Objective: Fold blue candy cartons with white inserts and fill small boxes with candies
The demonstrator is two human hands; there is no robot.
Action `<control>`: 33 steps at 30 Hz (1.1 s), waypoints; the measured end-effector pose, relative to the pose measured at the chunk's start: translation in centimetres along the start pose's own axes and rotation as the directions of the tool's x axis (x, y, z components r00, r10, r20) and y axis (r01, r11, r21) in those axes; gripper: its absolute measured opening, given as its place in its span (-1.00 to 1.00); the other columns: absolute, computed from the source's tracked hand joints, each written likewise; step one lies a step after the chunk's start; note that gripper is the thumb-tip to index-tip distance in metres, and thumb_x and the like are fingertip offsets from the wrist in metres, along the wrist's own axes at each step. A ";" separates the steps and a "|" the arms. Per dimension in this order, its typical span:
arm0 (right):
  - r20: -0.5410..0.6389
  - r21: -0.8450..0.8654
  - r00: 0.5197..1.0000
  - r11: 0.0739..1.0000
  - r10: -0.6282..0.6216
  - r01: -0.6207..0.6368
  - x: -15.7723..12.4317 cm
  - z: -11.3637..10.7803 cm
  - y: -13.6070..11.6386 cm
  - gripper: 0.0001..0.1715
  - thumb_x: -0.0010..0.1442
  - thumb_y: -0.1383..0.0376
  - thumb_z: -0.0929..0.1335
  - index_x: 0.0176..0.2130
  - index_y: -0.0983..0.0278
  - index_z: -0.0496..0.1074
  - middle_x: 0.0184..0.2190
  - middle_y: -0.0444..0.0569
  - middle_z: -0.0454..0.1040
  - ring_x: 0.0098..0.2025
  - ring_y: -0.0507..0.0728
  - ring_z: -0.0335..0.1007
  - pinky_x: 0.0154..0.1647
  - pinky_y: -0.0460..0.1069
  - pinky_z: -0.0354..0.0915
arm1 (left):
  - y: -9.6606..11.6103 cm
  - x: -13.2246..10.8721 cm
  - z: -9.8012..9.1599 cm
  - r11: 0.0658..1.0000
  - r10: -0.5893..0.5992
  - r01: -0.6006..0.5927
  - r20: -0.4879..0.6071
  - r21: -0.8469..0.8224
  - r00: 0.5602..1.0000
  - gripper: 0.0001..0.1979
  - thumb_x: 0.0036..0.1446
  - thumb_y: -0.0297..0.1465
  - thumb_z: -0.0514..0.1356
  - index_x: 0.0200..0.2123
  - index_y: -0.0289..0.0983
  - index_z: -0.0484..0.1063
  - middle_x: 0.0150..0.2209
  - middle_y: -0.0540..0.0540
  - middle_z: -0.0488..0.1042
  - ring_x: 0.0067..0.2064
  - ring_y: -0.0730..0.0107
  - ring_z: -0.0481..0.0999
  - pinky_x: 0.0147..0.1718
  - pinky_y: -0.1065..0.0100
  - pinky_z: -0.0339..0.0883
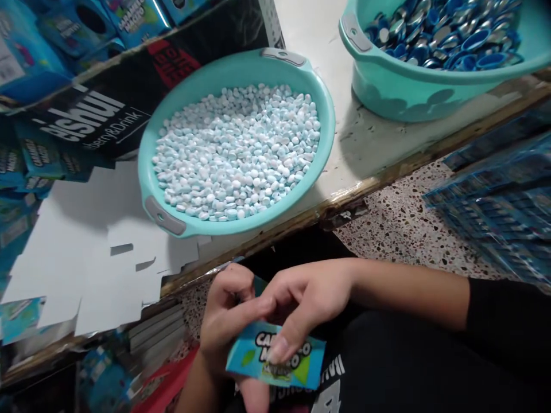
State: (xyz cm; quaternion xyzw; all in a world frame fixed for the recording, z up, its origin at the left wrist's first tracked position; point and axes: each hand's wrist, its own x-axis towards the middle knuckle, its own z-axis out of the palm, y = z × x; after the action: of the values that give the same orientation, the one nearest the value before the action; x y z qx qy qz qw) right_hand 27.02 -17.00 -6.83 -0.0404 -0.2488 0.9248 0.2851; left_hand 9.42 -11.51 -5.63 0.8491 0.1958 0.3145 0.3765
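Low in the head view, both my hands hold a small blue candy box [297, 361] with white and green print. My left hand [224, 321] grips its left end from behind. My right hand [305, 298] reaches in from the right, its fingers curled over the box's top face. Above them on the white table sits a teal basin [318, 103] filled with small white and pale-blue candies [236, 149]. A second teal basin [396, 86] at the upper right holds several shiny blue round caps [447, 31].
Flat white unfolded cartons [81, 258] lie on the table at the left, beside a black printed carton [94, 115] and blue boxes [38, 46]. A stack of blue flat packs [499, 201] stands at the right on the speckled floor [400, 229].
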 end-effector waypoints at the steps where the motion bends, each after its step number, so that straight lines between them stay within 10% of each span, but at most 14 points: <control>1: 0.007 -0.008 1.000 1.000 -0.004 0.004 0.0 0.0 0.0 -0.65 -0.02 0.32 0.57 -0.26 0.41 0.47 -0.35 -0.12 0.50 -0.34 -0.01 0.43 -0.25 -0.11 0.38 | 0.0 0.0 -0.1 1.000 0.003 -0.002 0.014 -0.012 1.000 -0.83 0.29 -0.18 0.14 -0.14 -0.05 0.47 -0.45 0.02 0.20 -0.41 0.37 0.30 -0.49 0.32 0.28; 8: -0.327 -0.476 0.944 0.870 -0.044 -0.124 -1.5 -0.5 -1.6 -0.66 0.02 0.20 0.57 -0.34 0.40 0.48 -0.50 -0.23 0.40 -0.44 -0.07 0.27 -0.39 -0.17 0.24 | -1.7 -1.6 -1.1 0.991 0.066 -0.062 -0.029 0.116 0.997 -0.28 0.07 0.20 0.10 0.13 -0.14 0.45 -0.26 -0.07 0.28 -0.29 0.32 0.33 -0.41 0.30 0.30; 19: 0.016 -0.018 0.990 0.990 0.142 -0.142 1.2 -3.2 1.2 -0.40 -0.30 0.13 0.67 -0.36 0.42 0.50 -0.46 -0.13 0.54 -0.43 0.00 0.46 -0.28 -0.09 0.40 | -1.2 -0.9 -1.0 0.989 0.092 -0.096 -0.042 -0.112 0.995 -0.46 0.24 0.04 0.10 0.15 -0.11 0.46 -0.27 -0.09 0.31 -0.28 0.30 0.36 -0.39 0.26 0.30; 26: -0.306 -0.548 0.949 0.829 -0.075 -0.111 0.0 -2.4 -1.5 -0.63 0.09 0.08 0.51 -0.37 0.35 0.49 -0.48 -0.23 0.40 -0.43 -0.06 0.23 -0.38 -0.14 0.16 | -2.8 -1.4 -3.5 0.993 -0.038 0.045 -0.068 0.110 0.997 -0.29 0.04 0.16 0.18 0.13 -0.14 0.49 -0.30 -0.06 0.30 -0.33 0.37 0.33 -0.45 0.37 0.26; 33: -0.249 -0.417 0.951 0.907 -0.181 0.063 -0.5 -1.7 -0.4 -0.65 0.13 0.10 0.49 -0.40 0.35 0.49 -0.37 -0.15 0.39 -0.32 -0.01 0.28 -0.21 -0.07 0.19 | -2.5 -1.9 -4.0 0.996 -0.061 0.069 -0.144 0.051 0.988 -0.28 0.04 0.18 0.14 0.13 -0.12 0.49 -0.25 -0.10 0.35 -0.28 0.32 0.37 -0.40 0.33 0.28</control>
State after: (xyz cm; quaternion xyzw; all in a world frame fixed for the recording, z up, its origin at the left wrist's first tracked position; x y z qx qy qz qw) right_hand 28.00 -16.22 -8.19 -0.2139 -0.3930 0.8182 0.3609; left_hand 5.04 -8.91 -6.22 0.8278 0.2584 0.3562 0.3479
